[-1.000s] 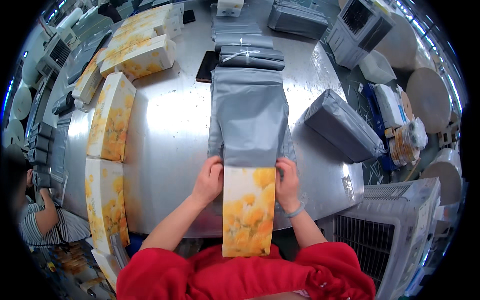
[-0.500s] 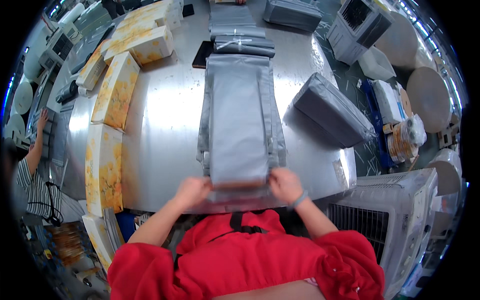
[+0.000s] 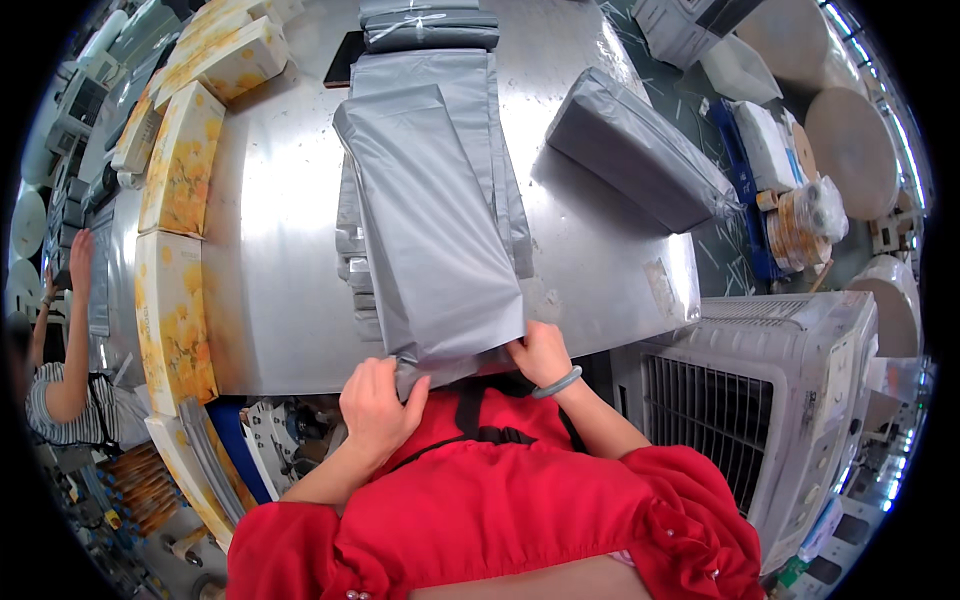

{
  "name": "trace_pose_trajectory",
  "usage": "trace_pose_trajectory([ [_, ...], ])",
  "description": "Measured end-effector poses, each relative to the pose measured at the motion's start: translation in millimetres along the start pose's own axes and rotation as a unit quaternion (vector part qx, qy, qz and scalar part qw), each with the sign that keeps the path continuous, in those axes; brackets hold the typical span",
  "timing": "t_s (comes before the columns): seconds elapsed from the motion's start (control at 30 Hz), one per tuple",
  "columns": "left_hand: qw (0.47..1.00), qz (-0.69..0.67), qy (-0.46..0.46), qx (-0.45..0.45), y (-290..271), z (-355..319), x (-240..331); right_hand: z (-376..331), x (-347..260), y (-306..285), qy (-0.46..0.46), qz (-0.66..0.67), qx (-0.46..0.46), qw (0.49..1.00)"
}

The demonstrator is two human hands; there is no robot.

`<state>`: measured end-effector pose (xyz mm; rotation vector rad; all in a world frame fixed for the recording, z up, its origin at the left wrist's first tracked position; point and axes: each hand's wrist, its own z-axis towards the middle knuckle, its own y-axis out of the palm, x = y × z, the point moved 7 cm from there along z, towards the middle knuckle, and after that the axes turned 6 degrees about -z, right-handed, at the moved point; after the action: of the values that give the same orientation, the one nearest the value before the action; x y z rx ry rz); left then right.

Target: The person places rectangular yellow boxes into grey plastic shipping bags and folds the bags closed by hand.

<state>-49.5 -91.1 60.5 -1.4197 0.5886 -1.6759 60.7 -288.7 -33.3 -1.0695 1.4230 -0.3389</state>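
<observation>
A long grey plastic bag (image 3: 430, 220) lies slantwise across a flat stack of grey plastic bags (image 3: 500, 170), its far end tilted to the left. It bulges, but what is inside, if anything, is hidden. My left hand (image 3: 380, 405) is closed on the bag's near left corner, thumb pointing toward the bag. At the near right corner my right hand (image 3: 543, 358) pinches the edge, fingers partly hidden under the plastic. Both hands are at the table's front edge. Rolled grey bags tied with a white strip (image 3: 430, 30) rest beyond the stack.
The metal table (image 3: 270, 250) carries a row of yellow-flowered white boxes (image 3: 172, 310) on the left. A dark phone-like slab (image 3: 344, 60) lies beside the rolls. A wrapped grey bundle (image 3: 640, 150) sits at right, an air cooler (image 3: 760, 400) nearby. Another person (image 3: 75, 380) works at far left.
The bag between my hands has turned, its far end swinging left and its near end coming closer to me. The whole view has shifted, and my left hand is nearer my body.
</observation>
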Motion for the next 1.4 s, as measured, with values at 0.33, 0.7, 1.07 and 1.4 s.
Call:
trace_pose_trajectory([
  [0.33,0.947,-0.249,0.088,-0.184,79.5,-2.6,57.4,-8.5,4.5,-15.8,-0.079,-0.031,0.006,0.996],
  [0.7,0.988,-0.140,-0.030,-0.066,131.9,83.8,12.9,41.1,39.3,-24.4,-0.011,0.182,-0.092,0.979],
  [1.07,0.946,-0.323,-0.030,0.022,108.3,22.0,35.5,32.2,53.4,-9.6,0.012,0.367,-0.258,0.894],
  [1.4,0.995,0.058,0.004,-0.085,-3.6,-52.7,-31.9,35.3,-15.9,-103.0,-0.528,-0.233,-0.043,0.816],
])
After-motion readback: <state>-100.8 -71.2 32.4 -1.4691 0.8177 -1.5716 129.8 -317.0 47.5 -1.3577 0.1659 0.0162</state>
